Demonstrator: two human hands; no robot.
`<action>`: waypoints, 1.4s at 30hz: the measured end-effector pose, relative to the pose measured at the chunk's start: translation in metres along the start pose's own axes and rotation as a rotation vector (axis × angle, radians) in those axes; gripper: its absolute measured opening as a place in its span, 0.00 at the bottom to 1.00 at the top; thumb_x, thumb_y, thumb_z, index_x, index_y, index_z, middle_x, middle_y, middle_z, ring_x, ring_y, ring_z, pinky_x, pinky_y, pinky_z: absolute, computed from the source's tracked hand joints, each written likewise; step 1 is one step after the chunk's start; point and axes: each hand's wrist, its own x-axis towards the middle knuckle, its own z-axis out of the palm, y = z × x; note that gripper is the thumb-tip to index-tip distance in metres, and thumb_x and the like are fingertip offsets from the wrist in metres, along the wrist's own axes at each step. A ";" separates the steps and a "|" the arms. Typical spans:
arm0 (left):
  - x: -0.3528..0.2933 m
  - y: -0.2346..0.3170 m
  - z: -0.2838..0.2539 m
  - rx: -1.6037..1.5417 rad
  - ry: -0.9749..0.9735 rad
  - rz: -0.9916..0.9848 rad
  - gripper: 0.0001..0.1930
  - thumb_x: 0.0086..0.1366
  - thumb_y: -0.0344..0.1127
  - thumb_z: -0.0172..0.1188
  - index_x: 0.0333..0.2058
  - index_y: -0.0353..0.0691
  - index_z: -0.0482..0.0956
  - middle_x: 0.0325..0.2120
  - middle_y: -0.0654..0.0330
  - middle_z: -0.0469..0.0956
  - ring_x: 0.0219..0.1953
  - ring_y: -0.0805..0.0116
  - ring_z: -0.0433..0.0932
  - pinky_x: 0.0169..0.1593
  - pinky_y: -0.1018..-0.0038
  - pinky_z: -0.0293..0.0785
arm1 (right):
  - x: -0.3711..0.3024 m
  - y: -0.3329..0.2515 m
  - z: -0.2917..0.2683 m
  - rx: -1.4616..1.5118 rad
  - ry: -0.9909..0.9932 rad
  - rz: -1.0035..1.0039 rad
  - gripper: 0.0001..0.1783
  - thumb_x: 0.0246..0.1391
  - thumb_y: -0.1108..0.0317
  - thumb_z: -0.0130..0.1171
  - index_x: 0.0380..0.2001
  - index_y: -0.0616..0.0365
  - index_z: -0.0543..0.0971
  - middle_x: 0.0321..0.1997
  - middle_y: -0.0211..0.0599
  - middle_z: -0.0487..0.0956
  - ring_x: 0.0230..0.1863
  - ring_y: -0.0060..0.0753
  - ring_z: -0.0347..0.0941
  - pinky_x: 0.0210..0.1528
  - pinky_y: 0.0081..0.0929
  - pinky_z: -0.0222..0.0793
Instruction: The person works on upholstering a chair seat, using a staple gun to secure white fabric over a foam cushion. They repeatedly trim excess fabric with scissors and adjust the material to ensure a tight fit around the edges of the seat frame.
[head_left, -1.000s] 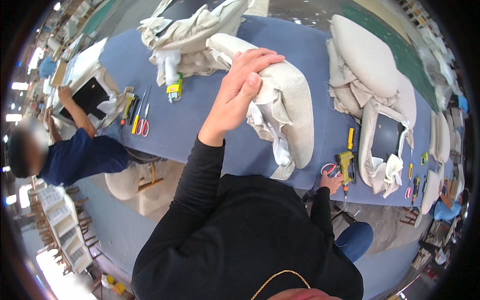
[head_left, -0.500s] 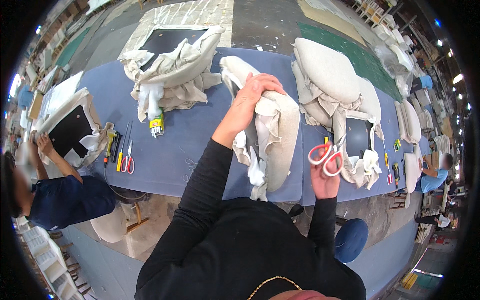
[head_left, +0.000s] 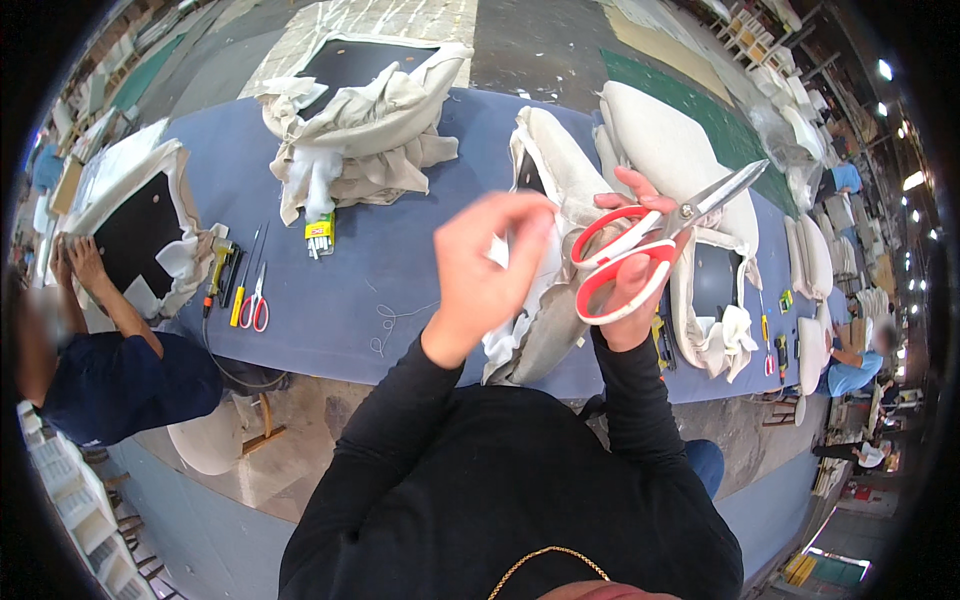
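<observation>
Over the tabletop's near edge (head_left: 320,335), the left hand (head_left: 490,270) has its fingers curled, thumb near forefinger; whether they pinch anything, I cannot tell. Just right, partly hidden behind both hands, the beige cushion (head_left: 572,170) runs lengthwise from near edge toward far edge; which hand is nearer it is unclear. Further right, the right hand (head_left: 640,305) holds the scissors (head_left: 688,214) above the tabletop, loops toward the left hand, blades slanting toward the far right corner.
</observation>
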 end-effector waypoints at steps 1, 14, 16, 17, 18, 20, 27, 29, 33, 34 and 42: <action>0.000 0.020 -0.006 0.061 -0.163 0.040 0.18 0.69 0.30 0.69 0.56 0.33 0.85 0.36 0.59 0.88 0.34 0.74 0.83 0.42 0.74 0.79 | 0.002 0.000 0.003 -0.040 -0.020 -0.009 0.39 0.70 0.36 0.61 0.67 0.55 0.67 0.75 0.61 0.69 0.64 0.45 0.76 0.66 0.44 0.72; -0.023 0.026 -0.015 -0.239 -0.102 -0.493 0.21 0.60 0.33 0.82 0.37 0.41 0.73 0.32 0.69 0.75 0.35 0.80 0.72 0.38 0.77 0.71 | 0.031 0.006 -0.001 -0.255 -0.590 -0.099 0.33 0.65 0.59 0.58 0.69 0.64 0.70 0.69 0.51 0.76 0.71 0.57 0.70 0.75 0.51 0.61; -0.037 0.022 -0.015 -0.078 -0.036 -0.456 0.24 0.58 0.33 0.84 0.38 0.41 0.71 0.33 0.68 0.75 0.36 0.78 0.72 0.41 0.75 0.72 | 0.038 -0.005 0.002 -0.324 -0.635 -0.108 0.27 0.66 0.70 0.52 0.68 0.61 0.73 0.68 0.50 0.77 0.69 0.57 0.71 0.74 0.49 0.62; -0.044 0.015 -0.014 0.004 -0.003 -0.434 0.25 0.58 0.33 0.85 0.38 0.40 0.71 0.33 0.67 0.75 0.37 0.77 0.73 0.42 0.74 0.73 | 0.040 -0.006 0.003 -0.362 -0.634 -0.136 0.26 0.65 0.72 0.53 0.66 0.59 0.75 0.67 0.49 0.77 0.68 0.57 0.72 0.73 0.49 0.63; -0.048 -0.003 -0.006 -0.099 0.061 -0.303 0.27 0.56 0.31 0.86 0.37 0.39 0.69 0.35 0.64 0.74 0.42 0.73 0.75 0.45 0.72 0.74 | 0.044 -0.005 0.005 -0.399 -0.632 -0.163 0.26 0.63 0.74 0.53 0.64 0.57 0.77 0.67 0.49 0.77 0.68 0.56 0.73 0.72 0.48 0.63; -0.043 -0.015 0.001 -0.108 0.188 -0.189 0.25 0.56 0.33 0.85 0.37 0.39 0.71 0.35 0.62 0.77 0.39 0.70 0.78 0.44 0.71 0.75 | 0.048 -0.008 0.004 -0.454 -0.622 -0.177 0.26 0.60 0.78 0.53 0.61 0.54 0.80 0.66 0.49 0.78 0.66 0.56 0.74 0.71 0.47 0.64; -0.027 -0.018 -0.014 -0.607 0.094 -0.487 0.18 0.63 0.24 0.76 0.41 0.41 0.72 0.35 0.64 0.81 0.38 0.76 0.82 0.41 0.75 0.78 | 0.079 -0.018 -0.004 -0.664 -0.788 -0.255 0.27 0.53 0.80 0.57 0.57 0.55 0.84 0.67 0.49 0.79 0.65 0.57 0.77 0.69 0.45 0.70; -0.035 -0.029 -0.021 -0.312 -0.023 -0.418 0.13 0.66 0.29 0.77 0.41 0.39 0.78 0.31 0.69 0.82 0.31 0.80 0.79 0.36 0.77 0.76 | 0.077 -0.023 -0.011 -0.667 -0.801 -0.128 0.27 0.53 0.78 0.60 0.58 0.58 0.83 0.66 0.51 0.80 0.68 0.58 0.77 0.73 0.45 0.68; -0.072 -0.089 -0.053 0.316 0.035 -0.536 0.26 0.63 0.56 0.78 0.43 0.38 0.86 0.30 0.51 0.87 0.33 0.52 0.87 0.40 0.61 0.80 | 0.073 -0.014 -0.046 -0.779 -0.687 -0.128 0.20 0.65 0.74 0.63 0.60 0.63 0.83 0.62 0.47 0.84 0.65 0.47 0.79 0.72 0.39 0.68; -0.098 -0.113 -0.073 0.462 0.074 -0.621 0.25 0.64 0.56 0.76 0.43 0.38 0.87 0.31 0.49 0.88 0.34 0.47 0.87 0.41 0.59 0.81 | 0.068 -0.004 -0.045 -0.751 -0.651 -0.151 0.18 0.69 0.73 0.62 0.59 0.64 0.83 0.62 0.46 0.84 0.64 0.45 0.79 0.72 0.39 0.68; -0.250 -0.181 -0.146 0.748 0.683 -0.525 0.14 0.70 0.46 0.70 0.43 0.40 0.88 0.35 0.50 0.88 0.39 0.45 0.87 0.46 0.55 0.83 | 0.060 0.021 -0.052 -0.774 -0.291 -0.053 0.17 0.79 0.64 0.56 0.51 0.68 0.87 0.53 0.41 0.88 0.57 0.39 0.82 0.66 0.37 0.73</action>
